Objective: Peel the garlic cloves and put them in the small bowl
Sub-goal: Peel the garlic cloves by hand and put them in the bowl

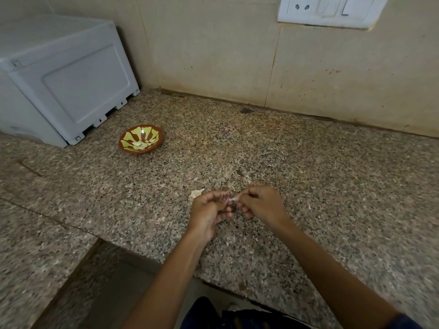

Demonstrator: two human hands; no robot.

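Note:
My left hand point(210, 211) and my right hand point(260, 203) meet over the speckled granite counter, fingertips pinched together on one small pale garlic clove point(233, 199) between them. Only a sliver of the clove shows; the fingers hide most of it. A small brown bowl point(123, 141) with a green leaf pattern sits far to the upper left, with several peeled cloves point(141, 144) lying in it. A pale scrap of garlic skin point(196, 193) lies on the counter just left of my left hand.
A grey plastic appliance point(59, 81) stands at the back left, close to the bowl. A tiled wall with a white socket plate point(330, 10) runs behind. The counter's front edge point(152, 256) steps back below my left forearm. Small bits of skin dot the counter.

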